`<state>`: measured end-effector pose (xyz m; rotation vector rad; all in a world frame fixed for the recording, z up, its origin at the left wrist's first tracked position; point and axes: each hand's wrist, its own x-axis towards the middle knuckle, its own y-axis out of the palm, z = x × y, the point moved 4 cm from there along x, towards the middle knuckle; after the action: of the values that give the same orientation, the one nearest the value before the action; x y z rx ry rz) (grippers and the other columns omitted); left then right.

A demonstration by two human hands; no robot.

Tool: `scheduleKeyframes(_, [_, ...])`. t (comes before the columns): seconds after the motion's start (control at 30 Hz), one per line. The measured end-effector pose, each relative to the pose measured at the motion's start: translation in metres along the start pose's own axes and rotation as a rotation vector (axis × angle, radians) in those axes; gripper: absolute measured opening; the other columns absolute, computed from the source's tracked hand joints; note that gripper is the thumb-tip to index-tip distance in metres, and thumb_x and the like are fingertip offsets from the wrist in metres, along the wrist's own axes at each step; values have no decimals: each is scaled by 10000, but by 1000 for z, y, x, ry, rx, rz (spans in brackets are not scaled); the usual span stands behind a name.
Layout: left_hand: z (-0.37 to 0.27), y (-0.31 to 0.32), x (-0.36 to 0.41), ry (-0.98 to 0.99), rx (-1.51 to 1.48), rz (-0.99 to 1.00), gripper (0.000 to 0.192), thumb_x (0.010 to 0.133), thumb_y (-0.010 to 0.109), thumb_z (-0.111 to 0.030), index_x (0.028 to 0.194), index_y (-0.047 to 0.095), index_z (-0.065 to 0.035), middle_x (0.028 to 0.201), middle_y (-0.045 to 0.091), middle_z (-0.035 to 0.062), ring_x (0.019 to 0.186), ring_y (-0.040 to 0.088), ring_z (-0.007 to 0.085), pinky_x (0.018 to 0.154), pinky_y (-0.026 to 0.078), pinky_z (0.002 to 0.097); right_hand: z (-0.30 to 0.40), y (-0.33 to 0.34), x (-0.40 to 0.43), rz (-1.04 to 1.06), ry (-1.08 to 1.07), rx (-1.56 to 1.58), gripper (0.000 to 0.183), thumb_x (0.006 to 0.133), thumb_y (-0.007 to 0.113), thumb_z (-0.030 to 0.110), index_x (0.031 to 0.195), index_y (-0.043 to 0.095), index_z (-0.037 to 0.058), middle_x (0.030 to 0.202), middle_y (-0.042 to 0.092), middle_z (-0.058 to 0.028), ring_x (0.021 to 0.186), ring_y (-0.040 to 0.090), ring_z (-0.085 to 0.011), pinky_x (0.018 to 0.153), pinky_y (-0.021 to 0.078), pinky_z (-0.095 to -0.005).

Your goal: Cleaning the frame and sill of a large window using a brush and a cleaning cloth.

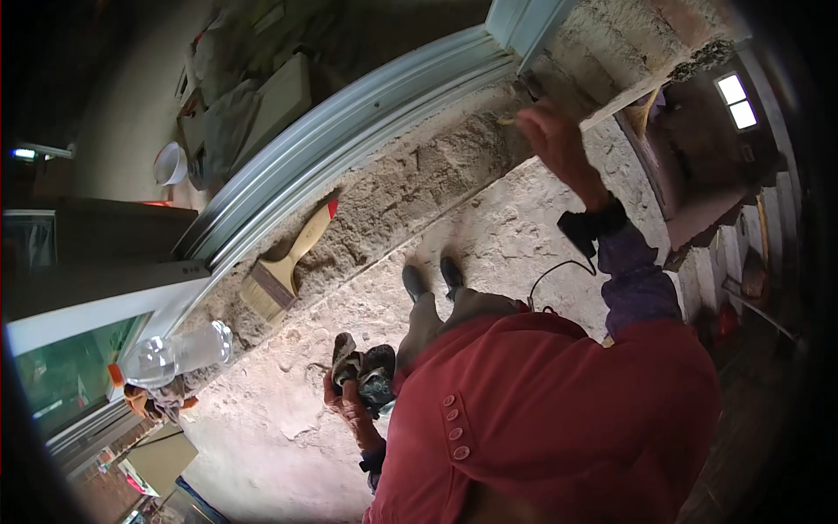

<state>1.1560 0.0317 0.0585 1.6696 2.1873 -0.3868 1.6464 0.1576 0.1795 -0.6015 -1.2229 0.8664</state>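
Note:
My left hand (350, 406) is closed around a dark, crumpled cloth (374, 376) beside my hip. Out at the far end of the rough masonry sill (419, 157), my right hand (553, 137) grips a thin tool handle (506, 121); the tool's other end is blurred and dark against the sill's corner. A wide flat paintbrush (285, 272) with a wooden, red-tipped handle lies on the sill, touched by neither hand. Nearer the left end, a clear plastic bottle (177, 354) with an orange cap lies on its side.
A pale window frame (366, 85) runs along the sill, with an open sash (85, 314) at the left. Bunched rags (157, 399) lie beneath the bottle. Beyond the frame are a white bucket (171, 164) and covered items. Stairs (727, 262) are at the right.

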Motion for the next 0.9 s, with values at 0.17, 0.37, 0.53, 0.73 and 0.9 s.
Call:
scheduleKeyframes(0.17, [-43,11,-7,89,-133,106,358,639,517,-77,987,518,8,881,553,77,768,527,164,708,431,282,14,26,-7,63,-76,351,79,758,571,109,808,596,54,718,524,-92,677,486,-247,618,408,-324])
scheduleKeyframes(0.37, [-142,68,-32,196,-167,271,420,779,509,-264,1105,468,-3,1061,528,117,919,534,209,810,433,329,15,11,-12,-5,-200,94,281,739,593,171,989,540,53,891,501,-116,773,477,-280,698,381,-408])
scheduleKeyframes(0.53, [-156,119,-15,366,6,390,444,795,505,-283,1140,441,-10,1076,521,110,937,526,201,808,434,328,119,-26,-19,502,-194,1019,586,710,651,326,1157,414,31,1012,518,-130,891,517,-249,729,432,-353])
scheduleKeyframes(0.73, [-195,216,7,385,-479,787,468,724,633,-206,1122,456,-34,1044,542,83,930,537,192,829,427,306,129,-35,-15,488,6,1213,539,745,609,146,1195,350,0,1021,535,-150,891,550,-186,779,453,-278])
scheduleKeyframes(0.9, [-173,249,15,4,-706,858,331,771,577,-161,1075,502,-54,1025,559,74,920,542,210,849,421,338,79,-79,-3,351,260,1223,275,808,484,59,1072,486,-17,1051,533,-132,906,542,-161,784,444,-268])
